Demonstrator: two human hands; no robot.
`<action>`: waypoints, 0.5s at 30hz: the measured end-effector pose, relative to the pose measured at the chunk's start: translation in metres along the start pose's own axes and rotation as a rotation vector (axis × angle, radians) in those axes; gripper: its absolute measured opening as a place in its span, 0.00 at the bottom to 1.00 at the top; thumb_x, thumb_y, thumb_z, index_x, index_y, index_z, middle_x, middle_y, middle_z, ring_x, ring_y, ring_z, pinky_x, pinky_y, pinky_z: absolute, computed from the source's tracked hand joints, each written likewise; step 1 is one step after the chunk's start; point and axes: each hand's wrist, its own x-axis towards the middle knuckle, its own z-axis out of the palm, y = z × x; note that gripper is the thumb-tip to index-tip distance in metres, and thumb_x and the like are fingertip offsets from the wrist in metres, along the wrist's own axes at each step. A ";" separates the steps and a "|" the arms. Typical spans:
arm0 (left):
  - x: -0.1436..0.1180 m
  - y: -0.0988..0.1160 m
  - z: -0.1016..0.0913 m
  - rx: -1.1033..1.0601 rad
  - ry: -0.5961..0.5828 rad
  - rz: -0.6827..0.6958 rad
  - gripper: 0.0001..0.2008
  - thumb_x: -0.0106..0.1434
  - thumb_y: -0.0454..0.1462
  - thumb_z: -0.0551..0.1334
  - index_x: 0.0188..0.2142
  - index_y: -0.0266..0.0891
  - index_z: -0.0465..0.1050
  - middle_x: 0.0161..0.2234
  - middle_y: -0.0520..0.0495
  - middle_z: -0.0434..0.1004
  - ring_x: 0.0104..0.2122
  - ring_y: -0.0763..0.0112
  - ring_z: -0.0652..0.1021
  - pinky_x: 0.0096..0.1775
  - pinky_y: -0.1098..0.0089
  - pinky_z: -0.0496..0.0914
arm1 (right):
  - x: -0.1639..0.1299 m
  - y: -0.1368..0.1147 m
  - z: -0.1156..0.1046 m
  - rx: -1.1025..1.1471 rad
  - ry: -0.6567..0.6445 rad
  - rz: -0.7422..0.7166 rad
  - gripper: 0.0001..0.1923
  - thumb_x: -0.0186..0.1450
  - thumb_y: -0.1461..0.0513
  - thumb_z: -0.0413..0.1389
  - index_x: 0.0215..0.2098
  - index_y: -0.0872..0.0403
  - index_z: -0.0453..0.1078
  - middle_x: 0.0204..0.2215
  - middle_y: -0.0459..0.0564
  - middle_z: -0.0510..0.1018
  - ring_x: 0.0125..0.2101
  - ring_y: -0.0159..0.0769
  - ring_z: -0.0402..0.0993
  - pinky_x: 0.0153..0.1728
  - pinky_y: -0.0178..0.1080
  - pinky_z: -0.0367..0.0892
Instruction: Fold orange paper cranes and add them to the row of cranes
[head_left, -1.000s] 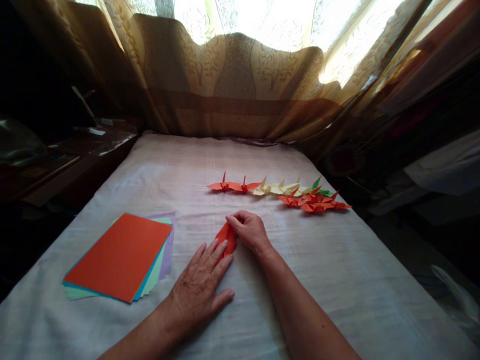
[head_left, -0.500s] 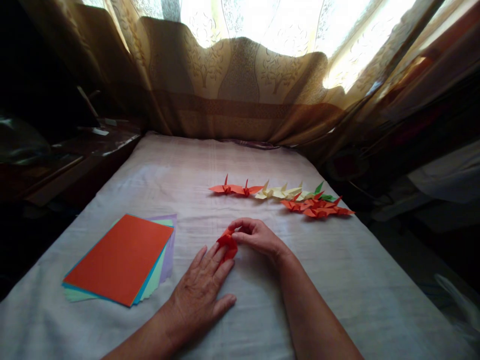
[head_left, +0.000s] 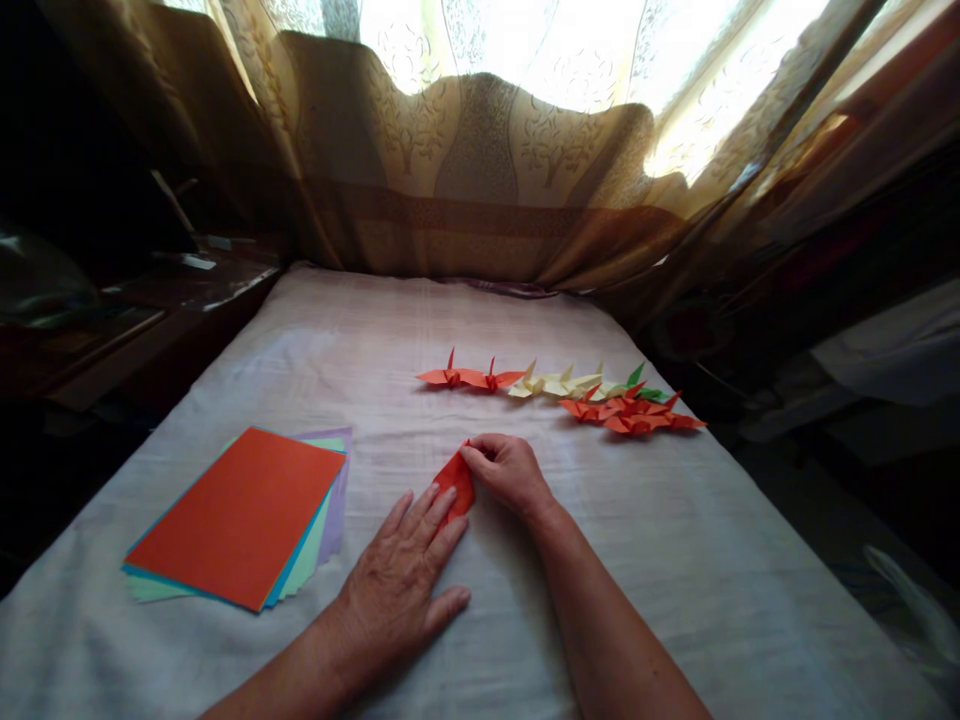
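- Orange folded paper (head_left: 457, 482) lies near the middle of a table, towards the near edge, between the person's two hands.
- Left hand (head_left: 397, 585) lies flat, palm down, fingers spread and straight; its fingertips press the near end of the folded paper onto the cloth.
- Right hand (head_left: 510, 470) is curled, with thumb and forefinger pinched on the far tip of the same paper.
- Pale, faintly creased tablecloth (head_left: 675, 560) covers the whole table surface.
- Stack of coloured paper sheets (head_left: 240, 515) lies flat to the left of the hands, well apart from them; an orange sheet is on top, with blue, green and lilac edges showing beneath.
- Finished paper cranes (head_left: 562, 392) sit in a row beyond the hands, to the right: orange ones, then pale yellow, a green one, and a cluster of orange ones nearer the table's right edge.
- Patterned tan curtain (head_left: 480, 170) hangs behind the far end of the table, with bright daylight showing above it through the window.
- Dark furniture (head_left: 127, 320) stands to the left of the table, in shadow; what is on it cannot be made out.
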 end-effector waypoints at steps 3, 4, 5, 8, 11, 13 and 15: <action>0.001 0.000 -0.001 0.000 -0.023 0.007 0.34 0.65 0.51 0.59 0.67 0.46 0.55 0.69 0.42 0.53 0.67 0.57 0.58 0.65 0.53 0.52 | 0.001 0.002 0.004 -0.074 0.044 0.020 0.14 0.61 0.55 0.53 0.23 0.52 0.74 0.20 0.43 0.76 0.22 0.31 0.68 0.26 0.32 0.61; 0.002 0.000 -0.002 0.002 -0.031 0.006 0.34 0.65 0.51 0.59 0.67 0.47 0.54 0.69 0.43 0.53 0.67 0.58 0.58 0.65 0.53 0.52 | 0.001 0.002 0.005 -0.071 0.046 0.029 0.13 0.61 0.55 0.53 0.24 0.51 0.75 0.21 0.43 0.77 0.23 0.31 0.69 0.27 0.32 0.62; 0.002 0.000 -0.002 0.006 -0.038 0.004 0.34 0.65 0.51 0.59 0.67 0.47 0.54 0.69 0.43 0.53 0.67 0.58 0.58 0.65 0.53 0.52 | 0.001 0.002 0.006 -0.065 0.054 0.039 0.12 0.61 0.55 0.53 0.26 0.51 0.75 0.22 0.43 0.78 0.23 0.31 0.70 0.28 0.32 0.63; 0.003 0.000 -0.003 0.017 -0.035 0.007 0.34 0.66 0.51 0.58 0.68 0.46 0.53 0.69 0.42 0.52 0.67 0.58 0.58 0.65 0.53 0.51 | 0.002 0.002 0.007 -0.050 0.059 0.047 0.12 0.61 0.56 0.53 0.27 0.50 0.74 0.24 0.43 0.78 0.25 0.32 0.71 0.29 0.33 0.64; 0.003 0.000 -0.003 0.009 -0.032 0.008 0.35 0.65 0.51 0.59 0.68 0.46 0.53 0.69 0.41 0.52 0.66 0.56 0.59 0.65 0.52 0.51 | 0.003 0.003 0.007 -0.023 0.037 0.014 0.12 0.62 0.55 0.51 0.27 0.51 0.73 0.23 0.43 0.77 0.25 0.32 0.71 0.30 0.33 0.65; 0.003 0.001 -0.004 0.007 -0.038 -0.005 0.34 0.65 0.51 0.59 0.68 0.46 0.54 0.69 0.42 0.51 0.67 0.55 0.58 0.65 0.52 0.49 | 0.004 0.004 0.007 0.030 0.022 -0.022 0.13 0.62 0.55 0.50 0.28 0.51 0.73 0.24 0.44 0.76 0.26 0.32 0.70 0.31 0.33 0.65; 0.003 0.002 -0.004 0.017 -0.040 -0.013 0.34 0.65 0.50 0.59 0.67 0.46 0.54 0.70 0.43 0.50 0.67 0.55 0.57 0.66 0.52 0.47 | 0.005 0.005 0.007 0.117 0.011 -0.059 0.13 0.62 0.55 0.49 0.29 0.52 0.73 0.25 0.44 0.77 0.27 0.33 0.71 0.32 0.34 0.66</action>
